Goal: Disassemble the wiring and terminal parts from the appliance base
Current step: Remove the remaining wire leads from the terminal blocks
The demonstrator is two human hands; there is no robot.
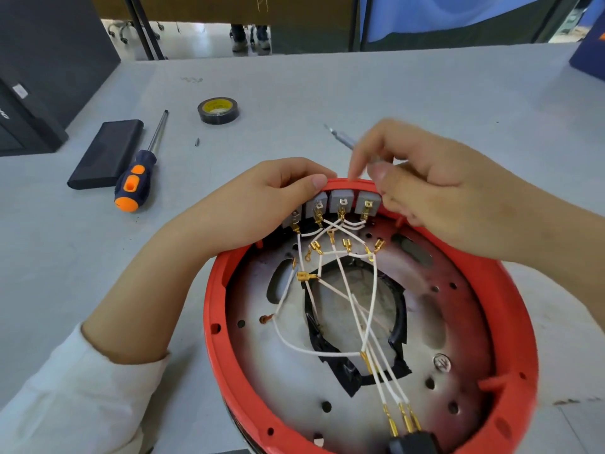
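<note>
A round red appliance base lies open side up at the near edge of the grey worktop, and it reaches over the near right part of it. Inside, a pale metal plate with many holes carries a patch of black tape around its middle opening. At the far rim of the base stands a row of grey terminal blocks, side by side, and thin white wires with brass connectors run from them across the plate toward a black plug at the near rim. The left hand grasps the far rim at the left end of the row, its thumb curled over the red edge just beside the first block. The right hand rests on the rim at the right end of the row, with fingers bent down; I cannot tell if it pinches something there. Behind it a thin metal tool shows partly. Toward the far left part of the worktop lie a screwdriver with a blue and orange handle, a flat black case just beside it, and a roll of black tape further away.
</note>
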